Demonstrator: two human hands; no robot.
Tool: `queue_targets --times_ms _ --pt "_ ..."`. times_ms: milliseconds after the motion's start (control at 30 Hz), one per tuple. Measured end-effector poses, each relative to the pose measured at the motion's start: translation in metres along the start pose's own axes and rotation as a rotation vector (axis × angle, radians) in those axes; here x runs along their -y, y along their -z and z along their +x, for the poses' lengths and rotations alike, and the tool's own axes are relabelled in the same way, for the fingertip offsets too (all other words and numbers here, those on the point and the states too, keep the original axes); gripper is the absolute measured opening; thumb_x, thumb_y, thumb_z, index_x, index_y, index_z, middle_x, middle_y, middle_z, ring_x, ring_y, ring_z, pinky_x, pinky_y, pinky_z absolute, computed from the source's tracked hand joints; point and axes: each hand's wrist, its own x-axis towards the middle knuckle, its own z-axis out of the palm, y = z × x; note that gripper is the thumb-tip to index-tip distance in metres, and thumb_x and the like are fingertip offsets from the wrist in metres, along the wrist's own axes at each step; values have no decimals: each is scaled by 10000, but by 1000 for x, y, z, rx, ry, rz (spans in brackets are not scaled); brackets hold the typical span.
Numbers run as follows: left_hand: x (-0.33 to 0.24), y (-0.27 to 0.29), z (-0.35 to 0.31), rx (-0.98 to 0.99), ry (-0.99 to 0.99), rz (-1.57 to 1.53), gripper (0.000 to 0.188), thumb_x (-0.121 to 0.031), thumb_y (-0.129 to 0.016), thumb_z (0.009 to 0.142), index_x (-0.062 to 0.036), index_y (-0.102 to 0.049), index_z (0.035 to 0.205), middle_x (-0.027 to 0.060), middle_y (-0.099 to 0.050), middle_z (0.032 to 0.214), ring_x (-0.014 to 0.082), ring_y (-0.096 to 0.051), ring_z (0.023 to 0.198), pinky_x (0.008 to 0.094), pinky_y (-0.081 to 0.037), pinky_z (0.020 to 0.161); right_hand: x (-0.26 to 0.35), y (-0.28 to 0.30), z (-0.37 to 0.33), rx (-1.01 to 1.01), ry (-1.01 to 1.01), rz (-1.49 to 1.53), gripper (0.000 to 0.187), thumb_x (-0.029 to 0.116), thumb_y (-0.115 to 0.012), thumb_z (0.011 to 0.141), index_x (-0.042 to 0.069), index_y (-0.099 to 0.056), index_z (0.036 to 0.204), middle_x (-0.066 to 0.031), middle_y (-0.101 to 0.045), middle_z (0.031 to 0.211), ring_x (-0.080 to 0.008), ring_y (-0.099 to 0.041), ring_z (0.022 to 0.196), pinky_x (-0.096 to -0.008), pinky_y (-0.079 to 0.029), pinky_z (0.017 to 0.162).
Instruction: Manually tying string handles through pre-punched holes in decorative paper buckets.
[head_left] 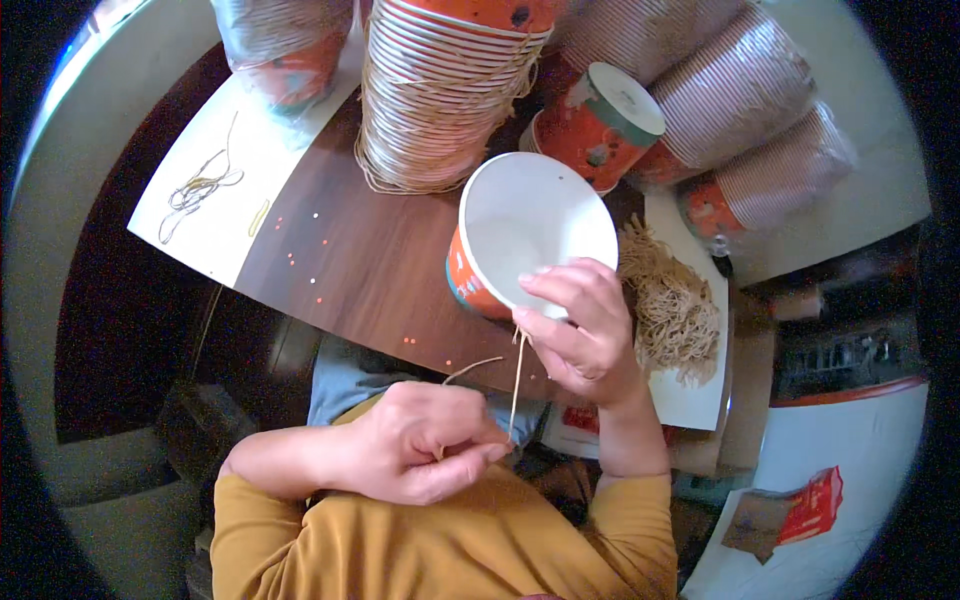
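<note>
By the left hand (pixel 425 442), a cord (pixel 517 390) is pinched, its taut span running towards twelve o'clock. Its far end is met at the rim of the paper bucket (pixel 540 215), pinched by the nearer right hand (pixel 585 330), with the bucket's mouth at eleven o'clock. On its orange-and-teal print, no writing can be read.
</note>
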Motion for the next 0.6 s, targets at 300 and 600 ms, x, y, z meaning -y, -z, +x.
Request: queue_targets --times_ms 300,600 --pt "1 -11 5 90 88 7 74 -34 -603 832 7 -651 871 105 -581 691 228 -571 570 316 -455 523 -3 23 -16 54 -37 -26 280 49 -714 641 104 -662 910 -66 -636 1041 -256 -587 980 -460 -444 883" --pt "-4 -15 31 -87 417 -79 95 -18 -590 877 52 -652 858 100 -668 802 95 -591 718 222 -470 641 31 21 -12 -45 -157 579 416 18 -694 731 67 -598 1133 -66 -623 906 -248 -603 873 -410 -431 892"
